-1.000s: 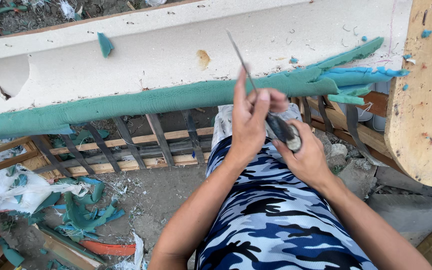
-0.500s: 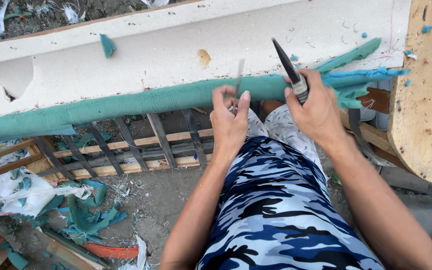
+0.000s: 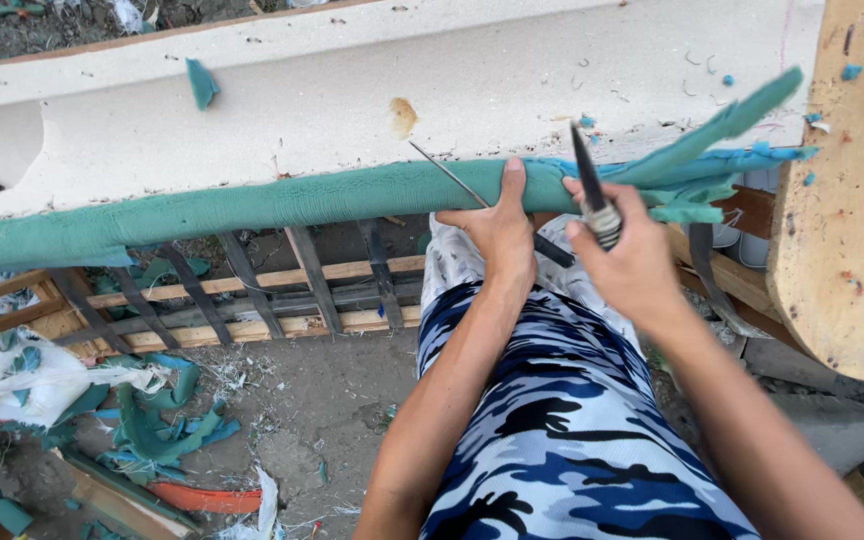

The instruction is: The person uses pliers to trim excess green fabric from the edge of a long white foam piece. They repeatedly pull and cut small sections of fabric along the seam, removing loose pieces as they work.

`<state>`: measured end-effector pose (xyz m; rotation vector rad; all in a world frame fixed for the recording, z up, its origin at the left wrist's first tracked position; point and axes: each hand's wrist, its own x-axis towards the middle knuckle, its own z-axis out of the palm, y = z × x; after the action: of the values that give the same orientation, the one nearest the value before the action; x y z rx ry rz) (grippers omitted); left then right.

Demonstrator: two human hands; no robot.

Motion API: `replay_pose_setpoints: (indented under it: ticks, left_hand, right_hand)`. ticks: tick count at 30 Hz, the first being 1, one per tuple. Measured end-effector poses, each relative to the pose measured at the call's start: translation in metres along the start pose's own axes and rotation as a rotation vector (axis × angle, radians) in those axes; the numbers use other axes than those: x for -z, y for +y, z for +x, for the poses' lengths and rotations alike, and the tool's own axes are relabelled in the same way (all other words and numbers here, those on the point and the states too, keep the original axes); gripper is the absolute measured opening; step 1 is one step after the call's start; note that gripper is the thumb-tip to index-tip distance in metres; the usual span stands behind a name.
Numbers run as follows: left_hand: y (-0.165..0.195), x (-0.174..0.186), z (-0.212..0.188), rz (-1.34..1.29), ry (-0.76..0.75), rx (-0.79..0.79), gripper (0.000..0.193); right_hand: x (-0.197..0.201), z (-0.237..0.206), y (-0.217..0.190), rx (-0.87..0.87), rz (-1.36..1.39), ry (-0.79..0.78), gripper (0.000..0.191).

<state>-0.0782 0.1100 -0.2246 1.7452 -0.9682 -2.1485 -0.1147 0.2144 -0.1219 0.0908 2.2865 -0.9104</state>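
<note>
My left hand [image 3: 500,232] presses on the green fabric edge [image 3: 252,205] of a stripped sofa frame and grips a thin metal rod [image 3: 447,172] that slants up to the left. My right hand [image 3: 632,258] is shut on a dark pointed knife [image 3: 586,182], blade up, next to a torn green and blue fabric strip [image 3: 722,135] peeling off to the right. White foam padding [image 3: 352,85] covers the frame above the fabric. My knee in blue camouflage cloth [image 3: 562,420] is below both hands.
Dark webbing straps [image 3: 307,265] cross wooden slats [image 3: 252,285] under the fabric edge. A bare wooden panel [image 3: 842,200] stands at right. Green fabric scraps [image 3: 162,420] and white plastic [image 3: 12,375] lie on the dirt ground at lower left.
Both hands rose from my knee to the fabric edge. The right hand turned the knife blade-up near the torn strip; the left hand settled on the green fabric with the rod.
</note>
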Motion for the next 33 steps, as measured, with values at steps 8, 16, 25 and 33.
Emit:
replay_pose_setpoints:
  ticks: [8, 16, 25, 33]
  left_hand:
    - [-0.018, 0.063, 0.06, 0.226, -0.117, -0.187, 0.118]
    - [-0.063, 0.086, 0.096, 0.316, -0.167, -0.317, 0.117]
    - [-0.056, 0.077, 0.093, 0.338, -0.156, -0.27, 0.125]
    - [-0.047, 0.077, 0.08, 0.332, -0.174, -0.293, 0.114]
  right_hand:
    - [-0.011, 0.021, -0.004, -0.105, -0.042, -0.486, 0.042]
    - [-0.062, 0.048, 0.035, -0.605, -0.102, -0.68, 0.034]
    - [-0.089, 0.043, 0.021, -0.159, -0.608, -0.411, 0.043]
    - [-0.081, 0.04, 0.024, -0.585, 0.663, -0.634, 0.037]
